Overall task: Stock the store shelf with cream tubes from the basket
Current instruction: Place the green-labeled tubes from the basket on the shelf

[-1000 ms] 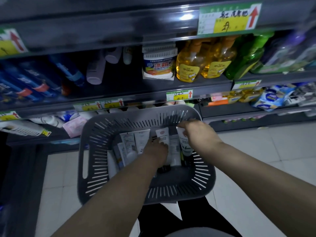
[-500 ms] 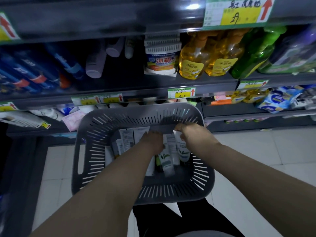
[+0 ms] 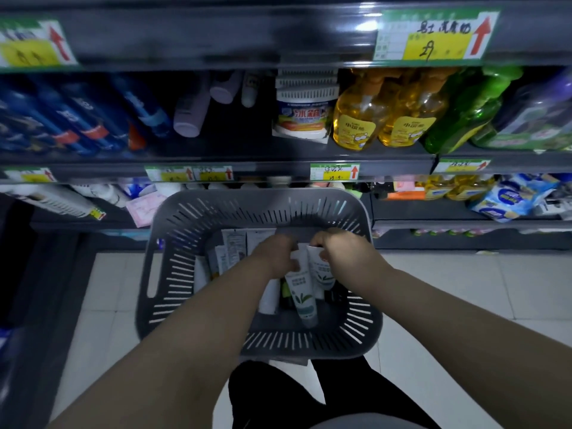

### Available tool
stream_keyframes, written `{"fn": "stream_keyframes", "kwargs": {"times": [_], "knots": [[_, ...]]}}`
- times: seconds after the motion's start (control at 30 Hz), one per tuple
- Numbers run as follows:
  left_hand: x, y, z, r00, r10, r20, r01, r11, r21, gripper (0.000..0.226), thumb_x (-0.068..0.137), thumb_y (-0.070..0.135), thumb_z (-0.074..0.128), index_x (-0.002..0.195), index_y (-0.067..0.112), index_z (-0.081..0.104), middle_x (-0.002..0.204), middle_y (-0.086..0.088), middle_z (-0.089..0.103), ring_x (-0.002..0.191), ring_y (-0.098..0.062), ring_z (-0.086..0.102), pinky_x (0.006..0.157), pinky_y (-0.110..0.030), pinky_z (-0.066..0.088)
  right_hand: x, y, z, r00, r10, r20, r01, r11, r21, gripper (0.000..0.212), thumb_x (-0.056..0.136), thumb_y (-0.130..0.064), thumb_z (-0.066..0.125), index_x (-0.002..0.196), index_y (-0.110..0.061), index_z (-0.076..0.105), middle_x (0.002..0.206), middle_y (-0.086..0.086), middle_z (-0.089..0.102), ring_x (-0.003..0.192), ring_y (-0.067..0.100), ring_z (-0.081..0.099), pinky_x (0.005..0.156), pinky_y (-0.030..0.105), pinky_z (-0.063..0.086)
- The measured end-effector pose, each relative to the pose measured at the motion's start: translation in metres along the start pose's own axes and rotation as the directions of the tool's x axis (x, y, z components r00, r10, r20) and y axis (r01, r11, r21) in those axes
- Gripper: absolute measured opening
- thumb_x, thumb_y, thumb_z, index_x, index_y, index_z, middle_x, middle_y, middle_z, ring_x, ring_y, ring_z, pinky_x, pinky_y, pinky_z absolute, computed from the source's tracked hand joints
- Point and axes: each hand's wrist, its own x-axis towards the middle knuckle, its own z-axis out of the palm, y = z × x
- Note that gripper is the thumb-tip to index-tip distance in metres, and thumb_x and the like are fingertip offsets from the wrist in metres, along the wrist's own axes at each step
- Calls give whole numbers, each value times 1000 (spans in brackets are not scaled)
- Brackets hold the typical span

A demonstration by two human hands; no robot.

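Both hands are down inside the grey basket (image 3: 173, 274) at the centre of the frame. The left hand (image 3: 275, 255) has its fingers closed on the upper end of one cream tube (image 3: 301, 292), whose long axis runs from the hand down toward the bottom of the frame. The right hand (image 3: 343, 252), just beside it, grips a second tube (image 3: 322, 270) the same way. More tubes lie left of the hands (overlapping, hard to count). The shelf (image 3: 247, 170) lies above the basket in the frame, so both tubes likely travel upward.

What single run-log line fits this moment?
stage: picking | left hand: on cream tube | right hand: on second tube | both inside basket
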Motion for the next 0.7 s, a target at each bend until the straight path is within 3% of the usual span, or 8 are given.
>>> {"fn": "stream_keyframes", "kwargs": {"times": [0.13, 0.2, 0.3, 0.4, 0.47, 0.57, 0.7], "knots": [[-30, -6, -8, 996, 47, -70, -54, 994, -98, 9, 85, 13, 68, 87, 12, 60, 94, -7, 60, 92, -24, 57, 72, -27, 40, -8, -15, 5, 997, 63, -45, -61, 997, 42, 27, 88, -4, 52, 108, -19, 62, 109, 11, 62, 100, 31, 60, 79, 35, 48], [-46, -11, -17, 979, 54, -199, -86, 985, -153, 16, 85, 7, 66, 78, 15, 54, 85, -6, 56, 85, -25, 56, 68, -27, 36, -15, -27, 7, 994, 85, -74, -79, 994, 73, 30, 86, -7, 53, 110, -23, 62, 111, 13, 64, 103, 32, 61, 83, 36, 50], [-79, -17, -45, 943, 34, -330, -107, 973, -205, 4, 90, 5, 60, 88, 7, 63, 84, -9, 58, 79, -23, 54, 66, -26, 37, -26, -54, 6, 986, 111, -125, -100, 990, 97, 37, 87, -4, 51, 117, -21, 63, 117, 16, 64, 110, 32, 61, 86, 34, 48], [-110, -33, -78, 908, 88, -409, -157, 978, -138, 12, 89, 8, 60, 99, 6, 66, 95, -16, 67, 86, -29, 60, 69, -30, 42, -36, -87, 4, 971, 139, -196, -124, 988, 89, 41, 88, 0, 47, 122, -18, 61, 114, 19, 64, 107, 34, 60, 76, 32, 45], [-132, -42, -98, 887, 125, -445, -183, 979, -90, 13, 89, 10, 59, 99, 9, 68, 100, -15, 69, 92, -30, 62, 74, -31, 45, -42, -111, 3, 956, 136, -259, -125, 990, 59, 42, 87, 1, 46, 122, -18, 60, 110, 19, 64, 101, 36, 61, 68, 30, 40], [-167, -51, -120, 857, 172, -487, -209, 978, -23, 14, 92, 12, 55, 99, 14, 68, 99, -12, 68, 92, -28, 60, 78, -33, 48, -52, -146, 1, 924, 116, -364, -113, 993, 30, 45, 84, 3, 46, 121, -20, 61, 105, 17, 65, 97, 36, 62, 67, 33, 45], [-210, -51, -149, 792, 269, -548, -254, 962, 104, 16, 89, 13, 54, 97, 18, 67, 97, -12, 68, 94, -33, 61, 77, -35, 50, -68, -185, -15, 886, 84, -455, -79, 996, 30, 38, 85, -1, 46, 113, -20, 63, 101, 15, 65, 94, 35, 61, 62, 30, 37]]}}
